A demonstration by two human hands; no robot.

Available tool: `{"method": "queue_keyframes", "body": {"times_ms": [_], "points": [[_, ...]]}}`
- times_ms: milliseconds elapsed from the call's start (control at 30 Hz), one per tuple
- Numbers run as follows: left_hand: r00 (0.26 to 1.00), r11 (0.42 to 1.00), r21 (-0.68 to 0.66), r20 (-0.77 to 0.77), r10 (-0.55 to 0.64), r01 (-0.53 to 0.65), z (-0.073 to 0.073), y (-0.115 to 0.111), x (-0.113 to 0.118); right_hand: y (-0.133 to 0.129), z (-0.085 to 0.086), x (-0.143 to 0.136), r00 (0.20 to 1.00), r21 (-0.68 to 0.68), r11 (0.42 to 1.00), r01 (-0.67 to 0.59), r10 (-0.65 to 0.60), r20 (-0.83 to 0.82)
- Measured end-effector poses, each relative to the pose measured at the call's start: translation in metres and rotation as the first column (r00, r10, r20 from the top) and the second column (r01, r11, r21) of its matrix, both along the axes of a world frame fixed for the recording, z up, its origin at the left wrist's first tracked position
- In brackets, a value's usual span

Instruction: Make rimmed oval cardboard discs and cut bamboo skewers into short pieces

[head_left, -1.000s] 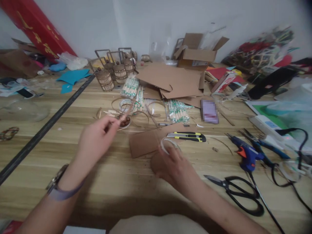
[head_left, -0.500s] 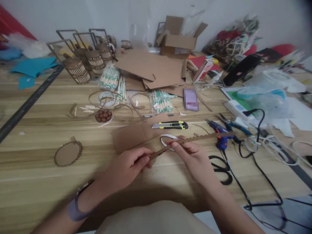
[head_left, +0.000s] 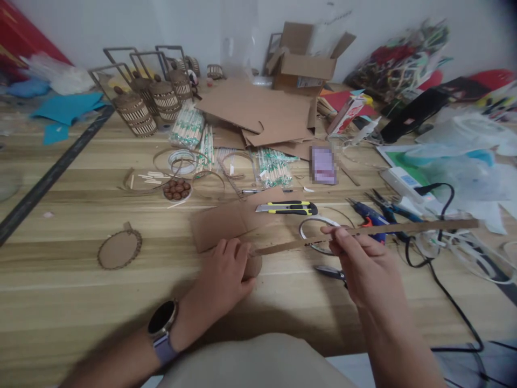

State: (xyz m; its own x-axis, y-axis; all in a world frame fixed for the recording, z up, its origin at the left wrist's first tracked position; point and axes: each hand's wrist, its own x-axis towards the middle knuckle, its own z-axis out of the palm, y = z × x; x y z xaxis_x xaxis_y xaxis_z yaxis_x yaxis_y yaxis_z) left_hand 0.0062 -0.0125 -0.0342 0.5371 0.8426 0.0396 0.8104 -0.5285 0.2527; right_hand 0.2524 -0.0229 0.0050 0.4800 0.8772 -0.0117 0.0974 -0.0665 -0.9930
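A long brown cardboard strip [head_left: 420, 227] stretches from the middle of the table out to the right. My right hand [head_left: 363, 258] pinches it partway along, above a white-edged ring [head_left: 302, 229]. At the strip's left end, my left hand [head_left: 226, 269] is wrapped round a small round brown piece [head_left: 253, 267], and its palm side is hidden. Behind my left hand lies a folded cardboard piece [head_left: 218, 226]. A yellow-and-black cutter [head_left: 288, 208] rests just beyond, and scissors [head_left: 329, 271] lie beside my right hand.
A blue glue gun [head_left: 374, 218], pliers and cables lie at the right. An oval cardboard piece [head_left: 119, 249] is at the left. Farther back are a bowl of brown balls [head_left: 176, 189], stick packs [head_left: 274, 167], lantern-like items [head_left: 137, 113], cardboard sheets and a box [head_left: 307, 67].
My right hand has moved right and slid along the strip, away from my left hand. My left hand has turned palm down over the round piece. The view has shifted slightly.
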Motion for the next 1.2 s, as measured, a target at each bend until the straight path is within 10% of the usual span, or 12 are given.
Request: {"method": "queue_keyframes", "body": {"times_ms": [200, 333, 467, 767, 867, 1000, 1200], "points": [[0.974, 0.96, 0.196, 0.144, 0.174, -0.201, 0.019, 0.022, -0.033, 0.005, 0.001, -0.003, 0.993, 0.032, 0.999, -0.004, 0.007, -0.114], [0.869, 0.975, -0.159, 0.448, 0.21, -0.154, 0.037, 0.017, -0.031, 0.008, 0.001, -0.009, 0.984, 0.046, 0.999, 0.012, -0.004, -0.176], [0.753, 0.809, -0.586, 0.509, 0.417, -0.052, 0.044, 0.009, -0.016, 0.007, 0.001, -0.015, 0.99, 0.055, 0.998, -0.016, 0.024, -0.142], [0.656, 0.72, -0.688, 0.501, 0.565, -0.094, 0.037, 0.004, -0.019, -0.001, -0.015, -0.004, 0.992, -0.017, 0.993, -0.116, 0.117, 0.054], [0.455, 0.696, -0.7, 0.574, 0.681, -0.16, 0.034, 0.005, -0.02, -0.005, -0.006, -0.004, 0.925, -0.035, 0.96, -0.276, 0.276, 0.262], [0.013, 0.673, -0.732, 0.675, 0.737, -0.105, 0.035, 0.018, -0.024, -0.007, 0.002, -0.013, 0.633, -0.107, 0.794, -0.598, 0.55, 0.545], [-0.373, 0.73, -0.66, 0.732, 0.57, -0.178, 0.086, 0.041, -0.053, 0.009, -0.019, -0.019, 0.162, -0.172, 0.731, -0.66, 0.363, 0.918]]}}
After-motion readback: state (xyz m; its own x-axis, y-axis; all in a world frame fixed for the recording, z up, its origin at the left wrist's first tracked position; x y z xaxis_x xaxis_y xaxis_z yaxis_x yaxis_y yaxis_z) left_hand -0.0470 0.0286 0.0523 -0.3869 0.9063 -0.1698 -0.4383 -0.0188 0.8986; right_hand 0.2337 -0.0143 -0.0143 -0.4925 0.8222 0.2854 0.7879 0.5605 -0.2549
